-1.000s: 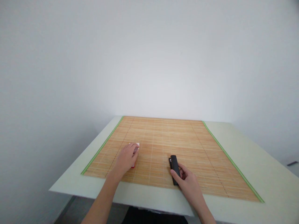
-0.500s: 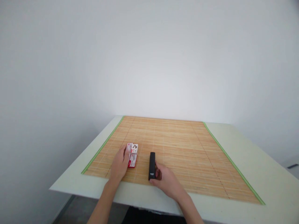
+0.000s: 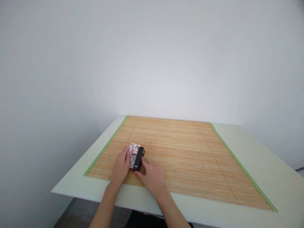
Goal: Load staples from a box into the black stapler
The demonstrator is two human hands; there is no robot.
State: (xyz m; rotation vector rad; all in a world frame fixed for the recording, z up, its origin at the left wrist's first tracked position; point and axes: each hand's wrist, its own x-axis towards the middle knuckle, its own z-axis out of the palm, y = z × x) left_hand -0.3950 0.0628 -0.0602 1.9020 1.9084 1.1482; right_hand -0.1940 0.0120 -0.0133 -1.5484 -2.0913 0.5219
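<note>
Small red-and-white boxes (image 3: 132,159), standing side by side and looking like staple boxes, are on the bamboo mat (image 3: 180,158). My left hand (image 3: 120,167) curls round their left side, thumb on the near part, and partly hides them. Against their right side lies a black stapler (image 3: 138,159), its long axis pointing away from me. My right hand (image 3: 152,177) holds the stapler from the right, with the thumb at its near end and fingers along its right side.
The mat has green edging (image 3: 244,167) and lies on a white table (image 3: 78,186). A plain pale wall (image 3: 166,63) rises behind the table. At the far right a dark thin object (image 3: 299,169) shows beyond the table edge.
My right hand has moved left with the stapler, from apart on the mat to up beside the boxes. My left hand has stayed at the boxes.
</note>
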